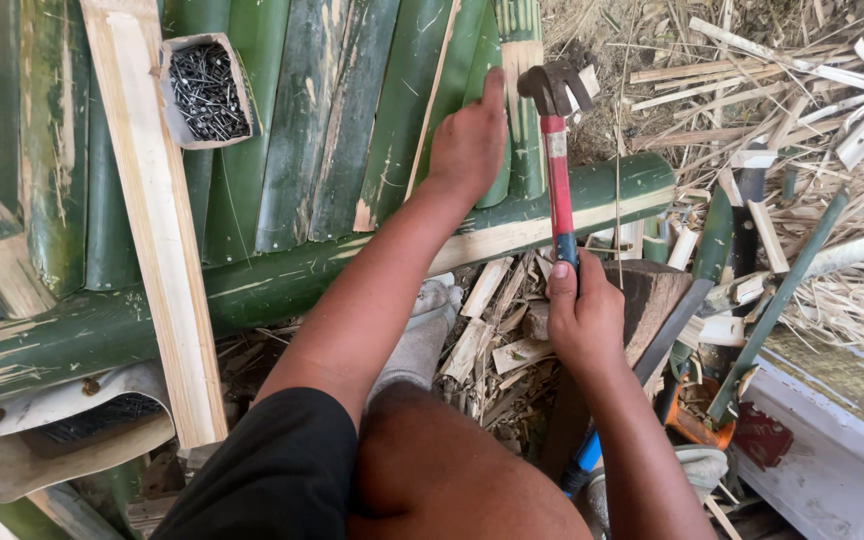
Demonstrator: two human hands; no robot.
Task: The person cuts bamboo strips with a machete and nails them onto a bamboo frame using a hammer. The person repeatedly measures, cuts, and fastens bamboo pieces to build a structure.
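**Hammer poised over the bamboo slats**

My right hand [584, 318] is closed tight round the red-handled hammer [555, 150], its head just past the far edge of the long bamboo pole [282, 280]. My left hand [469, 145] lies flat, fingers loose, pressing the green slats [352, 120] beyond that pole. A box of nails [204, 90] sits farther left, well apart.

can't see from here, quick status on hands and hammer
Right hand gripping hammer, head raised over green bamboo slats. Left hand pressed flat on slats beside the hammer head. Box of nails off to the left, clear.
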